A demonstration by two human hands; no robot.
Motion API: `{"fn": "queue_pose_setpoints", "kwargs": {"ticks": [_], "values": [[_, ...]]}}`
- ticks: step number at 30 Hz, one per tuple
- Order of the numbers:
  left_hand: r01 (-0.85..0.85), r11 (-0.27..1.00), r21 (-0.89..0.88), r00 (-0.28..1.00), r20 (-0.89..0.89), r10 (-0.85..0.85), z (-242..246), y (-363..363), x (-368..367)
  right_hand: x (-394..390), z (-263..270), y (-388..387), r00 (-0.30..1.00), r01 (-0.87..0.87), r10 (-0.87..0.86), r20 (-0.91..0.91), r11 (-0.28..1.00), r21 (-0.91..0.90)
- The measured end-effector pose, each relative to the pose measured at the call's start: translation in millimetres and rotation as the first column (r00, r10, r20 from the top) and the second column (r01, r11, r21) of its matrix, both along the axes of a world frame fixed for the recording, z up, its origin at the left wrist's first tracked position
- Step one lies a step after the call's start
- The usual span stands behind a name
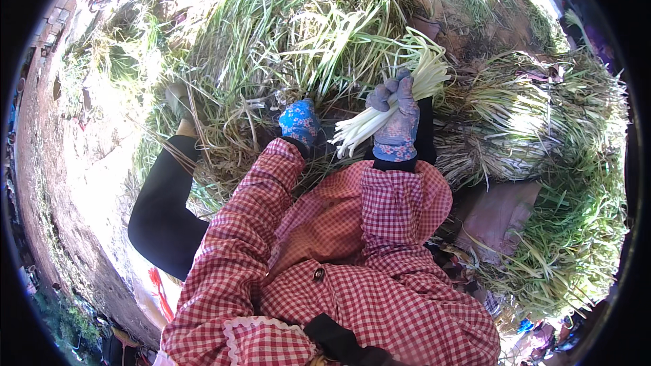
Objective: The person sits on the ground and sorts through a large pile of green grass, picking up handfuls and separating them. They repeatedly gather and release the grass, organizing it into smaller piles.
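Note:
My right hand (399,117), in a soiled glove with a blue floral cuff, is closed around a bundle of chive-like stalks (426,72). Their white ends (351,132) point down and left, while the pale green ends stick out at upper right. To the left, my left hand (299,121) wears a blue floral glove and reaches to the near edge of a large heap of long green leafy stalks (264,30). The back of that hand faces me and its fingers are hidden, so I cannot see what they hold. Dry brownish stems (239,134) lie beside it.
On the right lies a pile of stalks (513,117) with pale ends together. Green leaves (574,234) spread below it, beside a brownish sheet (498,218). My bent leg in black (163,208) is at left. Bare brown ground (46,162) runs along the far left.

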State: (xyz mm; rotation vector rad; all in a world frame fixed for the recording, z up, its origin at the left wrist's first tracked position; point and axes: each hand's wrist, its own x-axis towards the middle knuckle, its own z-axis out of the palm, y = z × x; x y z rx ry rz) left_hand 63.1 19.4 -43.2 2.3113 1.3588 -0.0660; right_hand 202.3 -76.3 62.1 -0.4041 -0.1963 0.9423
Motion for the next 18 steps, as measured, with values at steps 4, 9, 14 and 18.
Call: {"fn": "queue_pose_setpoints", "kwargs": {"ticks": [4,9,14,18], "values": [[-0.131,0.901,-0.412,0.815,0.473,0.335,-1,5,-7,-7,6,4,0.993,0.022,-0.004,0.122,0.989,-0.147],[0.248,0.671,-0.699,0.046,0.700,0.713,92,-33,-45,-23,9,9,0.991,-0.026,0.064,0.119,0.955,-0.294],[0.171,0.738,-0.653,0.154,0.758,0.634,116,-30,-51,-18,4,6,0.970,-0.120,0.168,0.176,0.959,-0.256],[0.089,0.741,-0.666,0.151,0.744,0.651,115,-35,-46,-24,6,2,0.960,-0.149,0.203,0.194,0.954,-0.261]]}}
